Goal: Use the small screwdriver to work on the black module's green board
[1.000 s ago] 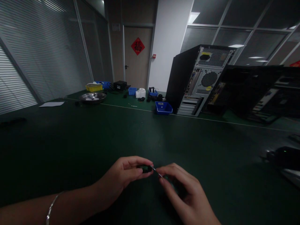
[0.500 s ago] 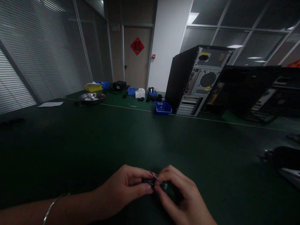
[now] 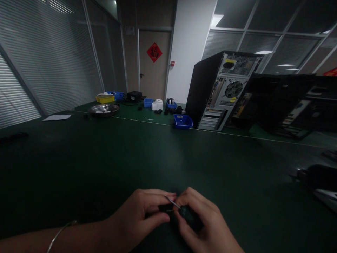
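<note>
My right hand (image 3: 201,216) is closed around the dark handle of a screwdriver (image 3: 187,213). Its thin metal shaft (image 3: 172,202) points up and left, towards the fingers of my left hand (image 3: 147,209). Between the thumb and fingers of that left hand is a small dark piece (image 3: 165,208), partly covered and too dim to name. Right thumb and fingertips come close to the piece's right end; whether they touch it I cannot tell. Both hands are at the near edge of the view, low over the dark green tabletop (image 3: 126,151).
A black computer tower (image 3: 205,88) stands at the back right, with a blue bin (image 3: 183,121) beside it. More opened computer cases (image 3: 302,102) are farther right. A metal bowl (image 3: 104,110), a yellow basket (image 3: 104,99) and a white device (image 3: 157,104) sit at the back. A dark object (image 3: 322,181) lies at right.
The screwdriver shaft has shifted slightly down and left. My left thumb and fingers have spread a little around the dark piece, and the wrist has dropped slightly.
</note>
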### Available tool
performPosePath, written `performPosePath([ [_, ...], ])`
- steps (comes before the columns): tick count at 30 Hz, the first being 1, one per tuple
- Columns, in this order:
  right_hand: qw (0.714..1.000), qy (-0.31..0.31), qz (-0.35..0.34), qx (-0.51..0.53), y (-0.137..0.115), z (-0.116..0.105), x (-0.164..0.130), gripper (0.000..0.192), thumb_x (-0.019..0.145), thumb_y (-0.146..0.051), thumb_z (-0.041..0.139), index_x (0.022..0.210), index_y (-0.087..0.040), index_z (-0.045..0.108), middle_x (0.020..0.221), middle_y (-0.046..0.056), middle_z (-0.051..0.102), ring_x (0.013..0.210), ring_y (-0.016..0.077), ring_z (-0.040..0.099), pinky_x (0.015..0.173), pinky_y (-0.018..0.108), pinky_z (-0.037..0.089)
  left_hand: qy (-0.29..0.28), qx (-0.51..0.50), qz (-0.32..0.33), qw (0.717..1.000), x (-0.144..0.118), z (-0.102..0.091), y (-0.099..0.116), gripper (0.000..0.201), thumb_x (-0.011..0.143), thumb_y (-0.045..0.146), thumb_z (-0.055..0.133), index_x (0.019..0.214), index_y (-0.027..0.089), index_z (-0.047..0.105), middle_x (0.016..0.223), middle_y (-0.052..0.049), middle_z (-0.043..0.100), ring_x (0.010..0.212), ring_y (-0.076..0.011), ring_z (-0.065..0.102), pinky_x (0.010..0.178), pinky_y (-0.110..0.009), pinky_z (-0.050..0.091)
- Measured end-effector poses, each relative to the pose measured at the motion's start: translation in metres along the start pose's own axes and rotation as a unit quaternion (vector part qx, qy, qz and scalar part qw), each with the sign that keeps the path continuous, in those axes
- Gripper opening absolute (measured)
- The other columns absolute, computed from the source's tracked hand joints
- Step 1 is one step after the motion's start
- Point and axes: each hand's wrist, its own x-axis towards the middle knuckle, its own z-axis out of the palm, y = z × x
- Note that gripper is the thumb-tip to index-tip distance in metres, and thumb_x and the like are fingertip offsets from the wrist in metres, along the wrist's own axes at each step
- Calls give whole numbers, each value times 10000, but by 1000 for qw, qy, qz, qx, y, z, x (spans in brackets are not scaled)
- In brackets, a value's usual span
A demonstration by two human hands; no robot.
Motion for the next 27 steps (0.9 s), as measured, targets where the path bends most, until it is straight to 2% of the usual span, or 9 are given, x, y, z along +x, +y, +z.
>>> performPosePath([
  [4, 1000, 7, 11, 14, -2, 1, 2, 136, 809, -75, 538, 841, -194, 597, 828, 53, 636, 734, 182, 642, 638, 253, 494, 5, 11, 4, 1000, -1, 2, 4, 247, 880, 217, 626, 1085, 296, 738, 1193, -24, 723, 1133, -215, 641, 1014, -298, 462],
  [8, 995, 31, 63, 69, -1, 3, 2, 107, 822, -94, 573, 845, -198, 576, 814, 28, 635, 753, 182, 631, 673, 261, 494, 26, -8, 17, 999, -2, 3, 3, 263, 870, 210, 633, 1099, 293, 732, 1142, -31, 742, 1087, -222, 665, 978, -306, 497],
  [11, 988, 25, 102, 111, 1, 5, 1, 75, 834, -125, 591, 849, -193, 565, 817, 25, 634, 779, 193, 625, 698, 277, 495, 25, -49, 11, 998, -1, 4, -1, 269, 865, 186, 623, 1092, 272, 738, 1164, -48, 730, 1087, -229, 667, 969, -317, 514],
  [16, 977, 7, 131, 169, 1, 9, 2, 70, 841, -142, 586, 869, -189, 543, 800, 12, 608, 752, 174, 602, 676, 257, 499, 33, -114, -2, 993, 0, 10, -2, 283, 840, 109, 608, 1061, 214, 750, 1128, -80, 738, 1043, -233, 688, 942, -325, 527],
  [19, 972, 21, 141, 189, 2, 10, 4, 85, 835, -132, 594, 863, -192, 540, 795, 1, 592, 755, 164, 594, 685, 245, 496, 28, -161, -14, 986, 2, 11, 1, 295, 830, 78, 601, 1060, 195, 744, 1131, -85, 741, 1058, -241, 683, 964, -350, 508],
  [23, 969, 47, 161, 181, 3, 9, 3, 37, 848, -168, 610, 862, -189, 582, 763, -5, 599, 715, 161, 589, 650, 244, 491, 13, -239, -60, 969, 3, 9, 4, 278, 865, 135, 606, 1117, 184, 712, 1162, -93, 730, 1132, -256, 645, 1021, -400, 461],
  [27, 962, 81, 182, 184, 2, 7, 1, 51, 869, -244, 618, 882, -196, 603, 778, 5, 647, 636, 158, 608, 545, 237, 486, 11, -293, -43, 955, 5, 6, -2, 276, 846, 123, 643, 1111, 185, 692, 1207, -91, 705, 1171, -262, 617, 1040, -423, 434],
])
